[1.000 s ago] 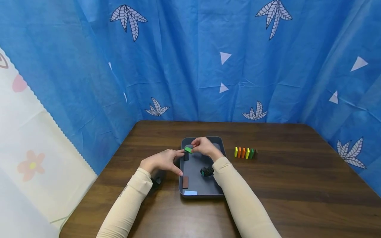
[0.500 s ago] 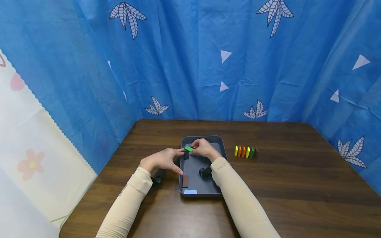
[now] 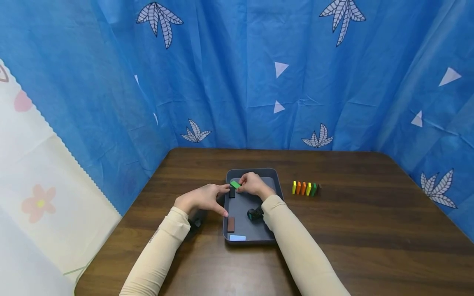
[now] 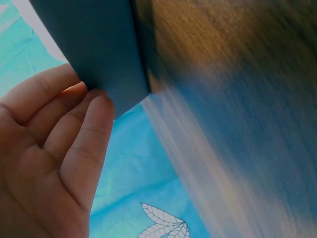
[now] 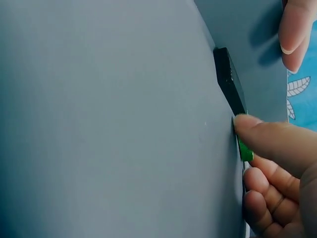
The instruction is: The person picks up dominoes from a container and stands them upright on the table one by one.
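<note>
Here, my right hand (image 3: 254, 184) pinches the bright green rectangular block (image 3: 235, 184) in the far left corner of the dark grey rectangular tray (image 3: 240, 224). The green block's long axis slants at the far end of the black rectangular block (image 3: 231, 193) beside the left wall, where my left hand (image 3: 201, 198) is, thumb spread apart from its fingers.

The left fingers (image 4: 88, 144) extend, thumb (image 3: 220, 210) spread apart; the right fingers (image 5: 256, 204) pinch.

Tray (image 3: 244, 228) sits on table (image 3: 370, 213) before curtain (image 3: 229, 82), blocks (image 3: 231, 225) inside down left side, another block (image 3: 237, 238) at near-left corner, block row (image 3: 303, 188) to right.
</note>
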`<control>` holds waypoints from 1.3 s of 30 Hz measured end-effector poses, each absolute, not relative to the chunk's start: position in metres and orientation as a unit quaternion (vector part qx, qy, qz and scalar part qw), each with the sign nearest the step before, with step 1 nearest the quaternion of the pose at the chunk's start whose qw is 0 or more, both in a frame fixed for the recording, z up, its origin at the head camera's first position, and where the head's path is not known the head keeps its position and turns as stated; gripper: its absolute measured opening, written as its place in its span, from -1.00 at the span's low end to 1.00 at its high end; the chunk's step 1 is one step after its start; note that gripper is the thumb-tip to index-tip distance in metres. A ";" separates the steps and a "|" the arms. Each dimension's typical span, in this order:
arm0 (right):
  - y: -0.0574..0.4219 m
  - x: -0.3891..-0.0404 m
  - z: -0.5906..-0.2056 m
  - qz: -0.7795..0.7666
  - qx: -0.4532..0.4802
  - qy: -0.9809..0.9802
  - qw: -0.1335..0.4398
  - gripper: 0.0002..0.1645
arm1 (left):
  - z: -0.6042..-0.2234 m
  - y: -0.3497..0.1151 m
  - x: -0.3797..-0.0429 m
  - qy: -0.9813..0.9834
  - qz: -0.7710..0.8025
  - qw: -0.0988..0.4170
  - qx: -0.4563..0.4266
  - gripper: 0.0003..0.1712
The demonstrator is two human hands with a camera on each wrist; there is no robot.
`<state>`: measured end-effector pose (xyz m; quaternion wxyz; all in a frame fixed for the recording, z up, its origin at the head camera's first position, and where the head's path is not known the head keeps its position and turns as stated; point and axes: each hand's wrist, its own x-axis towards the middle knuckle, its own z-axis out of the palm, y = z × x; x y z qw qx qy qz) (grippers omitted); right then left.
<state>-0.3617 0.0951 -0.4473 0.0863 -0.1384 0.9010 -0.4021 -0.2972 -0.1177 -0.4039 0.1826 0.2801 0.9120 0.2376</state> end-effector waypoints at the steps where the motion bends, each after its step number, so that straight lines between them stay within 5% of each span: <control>1: 0.095 -0.362 -0.448 -0.399 -0.141 0.902 0.085 -0.81 | -0.404 -0.118 -0.297 0.912 0.239 0.183 0.279 0.09; 39: 0.100 -0.362 -0.447 -0.440 -0.175 0.880 0.042 -0.86 | -0.403 -0.116 -0.297 0.913 0.237 0.181 0.277 0.06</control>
